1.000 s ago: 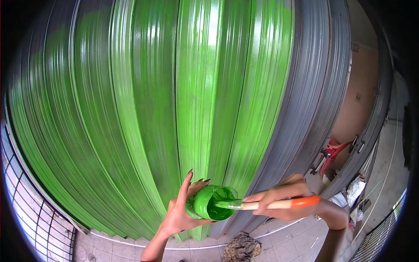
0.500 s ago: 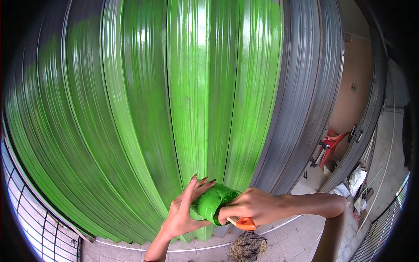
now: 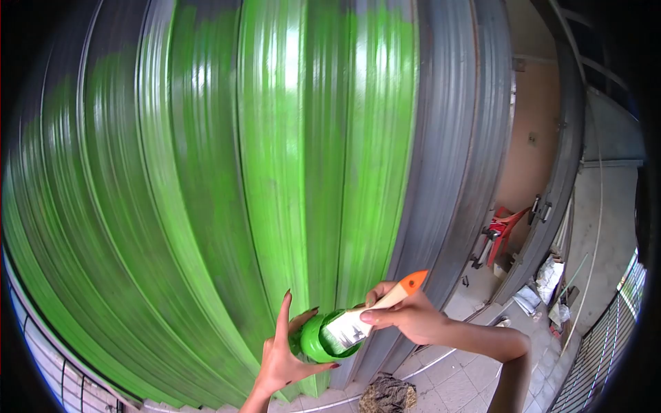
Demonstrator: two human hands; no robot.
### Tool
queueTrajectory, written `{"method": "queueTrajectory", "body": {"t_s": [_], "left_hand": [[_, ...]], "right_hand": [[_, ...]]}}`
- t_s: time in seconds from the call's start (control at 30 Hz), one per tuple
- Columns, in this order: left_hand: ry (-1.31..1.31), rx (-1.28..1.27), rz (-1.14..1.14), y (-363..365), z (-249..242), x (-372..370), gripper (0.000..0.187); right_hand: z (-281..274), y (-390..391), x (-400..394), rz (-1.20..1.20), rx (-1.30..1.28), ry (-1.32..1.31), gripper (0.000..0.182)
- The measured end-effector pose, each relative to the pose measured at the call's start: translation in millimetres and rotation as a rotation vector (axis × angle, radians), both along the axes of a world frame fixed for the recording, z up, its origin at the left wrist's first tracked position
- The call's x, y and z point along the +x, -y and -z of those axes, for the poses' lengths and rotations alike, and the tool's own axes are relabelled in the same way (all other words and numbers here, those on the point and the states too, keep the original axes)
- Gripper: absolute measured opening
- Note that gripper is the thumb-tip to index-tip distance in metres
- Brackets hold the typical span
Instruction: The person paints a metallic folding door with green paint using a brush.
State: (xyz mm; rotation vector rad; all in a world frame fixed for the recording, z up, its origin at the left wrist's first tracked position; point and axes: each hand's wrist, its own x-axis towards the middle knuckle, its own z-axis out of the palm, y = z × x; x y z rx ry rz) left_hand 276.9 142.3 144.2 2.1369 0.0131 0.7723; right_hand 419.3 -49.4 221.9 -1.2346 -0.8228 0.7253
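My left hand (image 3: 277,363) is wrapped round a tilted green paint pot (image 3: 314,340), with the index finger sticking up off it. A flat paintbrush (image 3: 390,300) is gripped in my right hand (image 3: 417,321). Its pale handle ends in an orange tip pointing up to the right. The brush's bristles reach into the mouth of the pot, so their ends are partly hidden. Behind both hands stands a ribbed metal shutter (image 3: 272,179), mostly coated in bright green, with grey showing along its top left.
Bare grey panels (image 3: 441,165) adjoin the green on the right. A crumpled brown cloth (image 3: 387,395) lies on the tiled floor (image 3: 451,375). Farther right, a red chair (image 3: 506,230) stands inside a doorway, and white bags (image 3: 549,279) lie near a barred gate (image 3: 606,351).
The paintbrush has turned, its orange end swinging from low right to upper right. My right hand has shifted right and now holds the handle from the side. The view has shifted right.
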Motion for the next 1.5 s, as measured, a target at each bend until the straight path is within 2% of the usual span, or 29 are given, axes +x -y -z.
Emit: {"method": "queueTrajectory", "body": {"t_s": [0.27,0.4,0.47,0.53,0.57,0.6,0.63,0.67,0.73,0.83,0.9,1.03,1.13,1.27,1.33,1.4,1.5], "left_hand": [[-0.079,-0.005,0.145,-1.0,3.2,10.4,0.142],[-0.073,0.014,0.191,-4.5,10.6,24.1,0.142],[-0.063,-0.057,0.218,-6.1,12.0,26.8,0.142],[-0.034,-0.105,0.233,-11.4,21.8,31.2,0.143],[-0.025,-0.107,0.241,-11.5,22.8,30.9,0.144],[-0.017,-0.108,0.25,-11.8,22.6,30.6,0.144],[-0.01,-0.109,0.259,-11.9,22.2,30.3,0.144],[0.004,-0.126,0.271,-11.1,21.3,28.7,0.144],[0.031,-0.158,0.289,-7.1,18.7,28.1,0.143],[0.054,-0.237,0.351,-5.7,21.8,29.8,0.143],[0.038,-0.246,0.349,-6.7,22.6,28.0,0.144],[0.036,-0.257,0.345,-11.6,27.9,18.2,0.143],[0.067,-0.247,0.37,-17.0,33.7,12.2,0.143],[0.025,-0.183,0.327,-15.6,33.3,12.8,0.143],[0.026,-0.207,0.337,-10.0,29.8,14.5,0.143],[0.024,-0.28,0.376,-8.1,30.3,13.6,0.143],[0.023,-0.339,0.41,-4.4,30.9,14.0,0.143]], "right_hand": [[9.9,20.2,1.3,0.092,0.083,-0.2,0.015],[9.0,35.2,7.5,0.12,0.189,-0.251,0.014],[-4.6,44.1,8.0,0.137,0.277,-0.261,0.014],[-35.4,52.8,11.9,0.422,0.23,0.198,0.014],[-48.6,56.0,30.5,0.445,0.32,0.497,0.014],[-77.7,53.9,32.2,0.511,0.363,0.669,0.012],[-103.7,58.0,52.1,0.623,0.341,1.179,0.012],[-131.9,51.5,56.7,0.688,0.434,1.362,0.012],[-181.2,47.5,66.6,0.79,0.38,1.717,0.012],[-219.2,36.7,76.6,0.836,0.393,2.112,0.014],[-214.7,35.6,90.4,0.781,0.264,2.215,0.014],[-149.5,38.2,94.2,0.577,0.012,2.424,0.015],[-129.4,44.4,83.5,0.38,-0.101,2.402,0.013],[-223.3,38.6,88.1,0.421,-0.016,2.087,0.014],[-282.3,27.8,91.9,0.504,0.274,2.17,0.016],[-328.2,22.9,95.2,0.611,0.373,2.215,0.015],[-351.9,20.6,88.0,0.898,0.329,2.235,0.016]]}}
